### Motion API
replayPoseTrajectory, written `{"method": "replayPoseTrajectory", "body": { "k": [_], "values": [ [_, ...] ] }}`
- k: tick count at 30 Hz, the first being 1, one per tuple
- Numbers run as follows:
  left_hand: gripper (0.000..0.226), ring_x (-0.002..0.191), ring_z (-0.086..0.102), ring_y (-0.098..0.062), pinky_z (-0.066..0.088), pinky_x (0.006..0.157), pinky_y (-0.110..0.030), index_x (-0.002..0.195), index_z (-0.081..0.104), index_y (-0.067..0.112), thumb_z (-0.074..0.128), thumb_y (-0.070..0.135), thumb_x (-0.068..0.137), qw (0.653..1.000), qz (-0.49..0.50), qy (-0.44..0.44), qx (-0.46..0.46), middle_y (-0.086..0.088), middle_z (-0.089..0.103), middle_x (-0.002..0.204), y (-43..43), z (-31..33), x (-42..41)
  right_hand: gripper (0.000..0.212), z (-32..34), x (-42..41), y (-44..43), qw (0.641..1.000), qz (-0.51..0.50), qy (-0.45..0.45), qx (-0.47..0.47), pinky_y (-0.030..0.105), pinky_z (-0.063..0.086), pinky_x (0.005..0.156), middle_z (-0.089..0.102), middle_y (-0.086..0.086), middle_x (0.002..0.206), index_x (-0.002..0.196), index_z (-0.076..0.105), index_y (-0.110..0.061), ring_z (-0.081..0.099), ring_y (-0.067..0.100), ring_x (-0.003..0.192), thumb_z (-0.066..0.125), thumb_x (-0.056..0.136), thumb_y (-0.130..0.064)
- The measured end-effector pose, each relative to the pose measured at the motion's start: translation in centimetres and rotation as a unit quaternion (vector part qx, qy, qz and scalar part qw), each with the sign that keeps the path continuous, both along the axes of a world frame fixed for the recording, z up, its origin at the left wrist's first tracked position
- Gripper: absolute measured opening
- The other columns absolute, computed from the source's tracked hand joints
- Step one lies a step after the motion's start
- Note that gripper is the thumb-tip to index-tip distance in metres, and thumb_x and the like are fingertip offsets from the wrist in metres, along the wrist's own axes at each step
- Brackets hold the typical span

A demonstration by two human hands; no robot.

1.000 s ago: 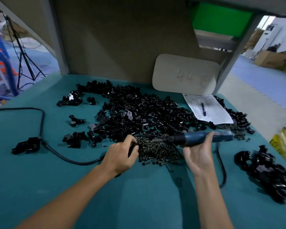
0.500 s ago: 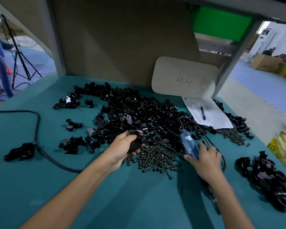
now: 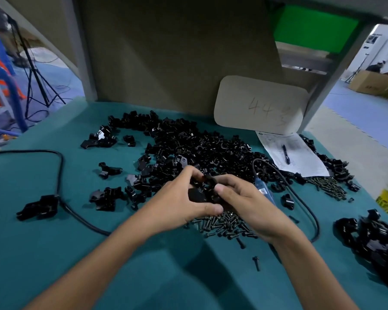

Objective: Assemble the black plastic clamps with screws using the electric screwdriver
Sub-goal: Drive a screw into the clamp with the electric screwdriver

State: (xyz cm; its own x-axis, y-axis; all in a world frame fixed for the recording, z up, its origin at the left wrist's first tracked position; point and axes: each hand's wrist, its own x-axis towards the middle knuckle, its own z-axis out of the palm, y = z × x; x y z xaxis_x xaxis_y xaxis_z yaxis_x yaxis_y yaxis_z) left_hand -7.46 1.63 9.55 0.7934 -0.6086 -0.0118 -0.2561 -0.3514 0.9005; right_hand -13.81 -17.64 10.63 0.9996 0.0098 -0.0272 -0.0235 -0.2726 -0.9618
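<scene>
Now my right hand has let go of the electric screwdriver, which lies just beside it | fingers of right and left hand pinch one black clamp over the middle of the worktop, above the screws | I fear the clamp parts slip apart if my pinch loosens
</scene>
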Motion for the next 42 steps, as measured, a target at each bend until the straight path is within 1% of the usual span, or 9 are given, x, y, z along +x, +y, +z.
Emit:
{"method": "replayPoseTrajectory", "body": {
  "k": [5, 13, 17, 21, 26, 30, 33, 36, 42],
  "values": [
    [0.043, 0.078, 0.064, 0.000, 0.055, 0.069, -0.025, 0.109, 0.051, 0.046, 0.065, 0.071, 0.077, 0.994, -0.017, -0.078, -0.077, 0.024, 0.064, 0.093, 0.2, 0.3, -0.1, 0.027, -1.0, -0.7, 0.1, 0.998, 0.017, -0.062, 0.021, 0.029, 0.057, 0.090, 0.073, -0.001, 0.116, 0.131, 0.058, -0.016, 0.070, 0.017, 0.111, 0.049, 0.106, -0.016],
    [0.031, 0.086, 0.064, -0.003, 0.047, 0.066, -0.015, 0.107, 0.061, 0.045, 0.062, 0.067, 0.086, 0.982, 0.033, -0.163, -0.094, 0.017, 0.064, 0.096, 0.5, 0.7, -0.4, 0.031, -0.8, -1.4, 0.2, 0.994, 0.028, -0.110, 0.002, 0.031, 0.058, 0.092, 0.070, -0.005, 0.121, 0.134, 0.055, -0.024, 0.069, 0.019, 0.115, 0.053, 0.103, -0.027],
    [0.026, 0.078, 0.065, -0.006, 0.048, 0.062, -0.014, 0.102, 0.067, 0.039, 0.070, 0.059, 0.086, 0.982, 0.035, -0.141, -0.118, 0.014, 0.068, 0.090, 0.5, 0.9, -0.7, 0.034, -0.8, -1.7, 0.2, 0.992, 0.023, -0.118, -0.026, 0.034, 0.058, 0.095, 0.070, -0.007, 0.121, 0.134, 0.055, -0.023, 0.069, 0.017, 0.115, 0.053, 0.101, -0.033],
    [0.022, 0.084, 0.066, -0.009, 0.050, 0.065, -0.018, 0.099, 0.073, 0.036, 0.075, 0.052, 0.085, 0.979, 0.047, -0.142, -0.139, 0.011, 0.068, 0.095, 0.1, 1.2, -0.9, 0.032, -0.6, -1.7, 0.4, 0.992, 0.018, -0.118, 0.028, 0.033, 0.058, 0.092, 0.071, -0.001, 0.120, 0.129, 0.058, -0.017, 0.069, 0.021, 0.113, 0.056, 0.099, -0.027],
    [0.031, 0.095, 0.067, -0.006, 0.052, 0.078, -0.024, 0.110, 0.075, 0.036, 0.077, 0.051, 0.083, 0.977, 0.060, -0.109, -0.176, 0.014, 0.070, 0.102, -0.5, 1.2, -1.0, 0.026, -0.2, -1.5, 0.4, 0.989, 0.002, -0.123, 0.078, 0.026, 0.058, 0.087, 0.074, -0.003, 0.114, 0.120, 0.062, -0.018, 0.071, 0.014, 0.104, 0.060, 0.095, -0.025],
    [0.032, 0.101, 0.069, -0.011, 0.057, 0.090, -0.039, 0.109, 0.077, 0.034, 0.076, 0.048, 0.080, 0.973, 0.068, -0.064, -0.209, 0.010, 0.072, 0.104, -1.0, 1.0, -0.9, 0.028, -1.0, -1.4, -0.4, 0.991, -0.002, -0.110, 0.077, 0.031, 0.058, 0.090, 0.074, 0.000, 0.113, 0.123, 0.062, -0.019, 0.072, 0.019, 0.100, 0.067, 0.097, -0.028],
    [0.021, 0.096, 0.069, -0.012, 0.058, 0.088, -0.038, 0.104, 0.078, 0.036, 0.080, 0.041, 0.083, 0.973, 0.086, -0.053, -0.209, 0.009, 0.072, 0.102, -0.8, 0.7, -0.5, 0.033, -2.5, -0.9, -1.6, 0.993, -0.029, -0.072, -0.085, 0.026, 0.058, 0.086, 0.074, -0.006, 0.108, 0.123, 0.066, -0.027, 0.071, 0.005, 0.098, 0.072, 0.093, -0.039],
    [0.020, 0.094, 0.070, -0.010, 0.058, 0.081, -0.027, 0.103, 0.078, 0.039, 0.079, 0.044, 0.084, 0.976, 0.082, -0.045, -0.197, 0.011, 0.072, 0.103, -0.4, 0.4, -0.3, 0.022, -5.7, -0.6, -2.0, 0.934, 0.005, -0.011, -0.358, 0.028, 0.054, 0.082, 0.069, -0.006, 0.104, 0.117, 0.070, -0.026, 0.064, 0.004, 0.088, 0.072, 0.096, -0.032],
    [0.029, 0.098, 0.068, -0.006, 0.052, 0.084, -0.025, 0.103, 0.078, 0.040, 0.077, 0.053, 0.077, 0.978, 0.085, -0.050, -0.186, 0.013, 0.071, 0.103, -0.2, 0.0, -0.2, 0.024, -9.3, -1.5, -0.8, 0.890, 0.064, -0.069, -0.446, 0.035, 0.048, 0.083, 0.057, -0.002, 0.104, 0.118, 0.063, -0.020, 0.057, 0.020, 0.095, 0.065, 0.099, -0.035]
  ]
}}
